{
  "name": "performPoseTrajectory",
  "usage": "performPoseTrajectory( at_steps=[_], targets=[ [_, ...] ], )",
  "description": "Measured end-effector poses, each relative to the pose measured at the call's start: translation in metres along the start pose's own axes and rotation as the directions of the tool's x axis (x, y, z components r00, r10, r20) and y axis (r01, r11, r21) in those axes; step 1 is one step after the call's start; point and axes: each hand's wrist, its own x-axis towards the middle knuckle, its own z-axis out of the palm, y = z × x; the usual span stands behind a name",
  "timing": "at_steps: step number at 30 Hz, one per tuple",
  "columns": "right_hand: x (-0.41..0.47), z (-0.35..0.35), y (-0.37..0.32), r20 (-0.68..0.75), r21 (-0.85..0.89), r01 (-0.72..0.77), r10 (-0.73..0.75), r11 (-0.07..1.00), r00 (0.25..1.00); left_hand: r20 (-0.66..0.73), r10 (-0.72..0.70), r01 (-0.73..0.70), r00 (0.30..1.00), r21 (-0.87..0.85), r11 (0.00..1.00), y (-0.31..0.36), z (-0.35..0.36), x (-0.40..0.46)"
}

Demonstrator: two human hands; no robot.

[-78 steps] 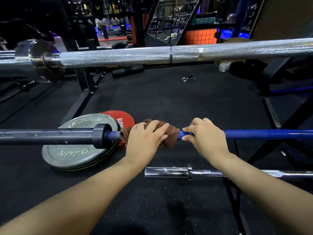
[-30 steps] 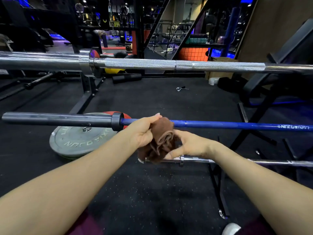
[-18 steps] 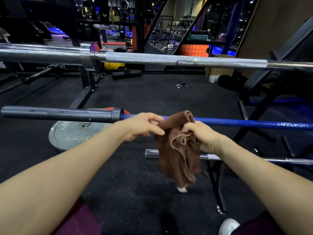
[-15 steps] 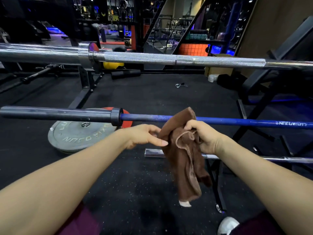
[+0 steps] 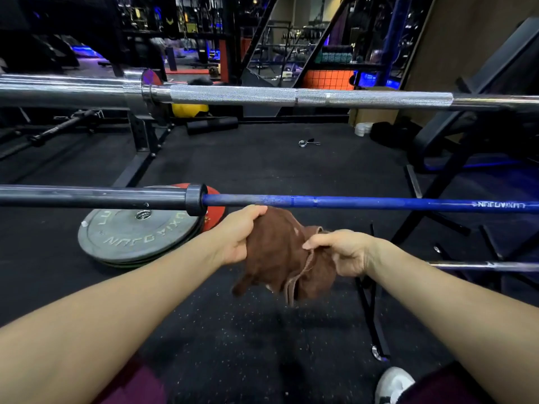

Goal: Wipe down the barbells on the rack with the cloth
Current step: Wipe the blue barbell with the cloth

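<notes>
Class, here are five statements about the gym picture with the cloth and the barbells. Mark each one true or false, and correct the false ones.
1. Both hands hold the brown cloth. True: the left hand and the right hand each grip it.
2. The cloth is wrapped round the blue barbell. False: it hangs just below the bar, bunched between the hands.
3. The chrome barbell sits higher in the picture than the blue one. True.
4. The grey weight plate is loaded on the blue barbell. False: it lies flat on the floor.
5. A white shoe shows at the bottom right. True.
</notes>
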Motion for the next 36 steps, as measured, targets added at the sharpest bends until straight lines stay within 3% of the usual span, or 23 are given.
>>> performPoseTrajectory(
  at_steps=[6, 9, 12, 14, 16, 17, 20, 22, 25, 29, 30, 33, 34, 36],
  targets=[
    [-0.002, -0.009, -0.006, -0.28, 0.025, 0.111, -0.1, 0.993, 0.955, -0.052, 0.081, -0.077, 0.995, 0.062, 0.995, 0.004, -0.004, -0.001],
    [-0.002, -0.003, -0.006, -0.317, 0.118, 0.226, -0.179, 0.967, 0.932, -0.107, 0.118, -0.081, 0.987, 0.303, 0.949, 0.003, -0.008, -0.002],
    [-0.001, -0.002, -0.007, -0.378, -0.016, 0.272, -0.258, 0.962, 0.889, -0.157, 0.109, -0.038, 0.981, 0.399, 0.916, 0.001, -0.015, -0.003],
    [-0.004, -0.002, -0.008, -0.341, -0.129, 0.294, -0.32, 0.947, 0.884, -0.144, 0.145, -0.072, 0.979, 0.419, 0.905, 0.001, -0.02, 0.0],
    [-0.009, -0.001, -0.011, -0.213, -0.2, 0.312, -0.352, 0.929, 0.912, -0.063, 0.205, -0.133, 0.977, 0.574, 0.808, 0.001, -0.023, -0.002],
    [-0.013, -0.001, -0.012, -0.143, -0.324, 0.313, -0.373, 0.893, 0.917, -0.005, 0.227, -0.165, 0.974, 0.668, 0.726, 0.001, -0.023, -0.003],
    [-0.013, 0.003, -0.01, -0.061, -0.779, 0.225, -0.428, 0.585, 0.902, 0.081, 0.319, -0.212, 0.944, 0.89, 0.403, -0.003, -0.029, -0.003],
    [-0.011, 0.002, -0.008, -0.048, -0.849, 0.223, -0.49, 0.479, 0.87, 0.116, 0.374, -0.218, 0.92, 0.945, 0.243, -0.004, -0.035, 0.0],
    [-0.011, -0.004, -0.011, -0.059, -0.868, 0.234, -0.559, 0.438, 0.827, 0.136, 0.426, -0.226, 0.894, 0.959, 0.169, -0.002, -0.038, 0.003],
    [-0.009, -0.002, -0.015, -0.13, -0.787, 0.255, -0.554, 0.562, 0.822, 0.094, 0.405, -0.215, 0.909, 0.94, 0.265, -0.002, -0.025, 0.001],
    [-0.007, 0.001, -0.016, -0.156, -0.777, 0.258, -0.573, 0.574, 0.805, 0.072, 0.396, -0.22, 0.915, 0.912, 0.345, -0.002, -0.021, 0.002],
    [-0.001, 0.013, -0.017, -0.218, -0.638, 0.345, -0.591, 0.688, 0.776, 0.09, 0.207, -0.221, 0.974, 0.562, 0.797, -0.001, -0.009, -0.003],
    [0.0, 0.016, -0.018, -0.213, -0.543, 0.385, -0.566, 0.746, 0.796, 0.145, 0.137, -0.188, 0.98, 0.446, 0.875, 0.0, -0.006, -0.004],
    [-0.005, 0.023, -0.022, -0.142, -0.283, 0.447, -0.498, 0.848, 0.855, 0.262, 0.104, -0.202, 0.959, 0.378, 0.903, 0.001, -0.002, -0.004]
  ],
)
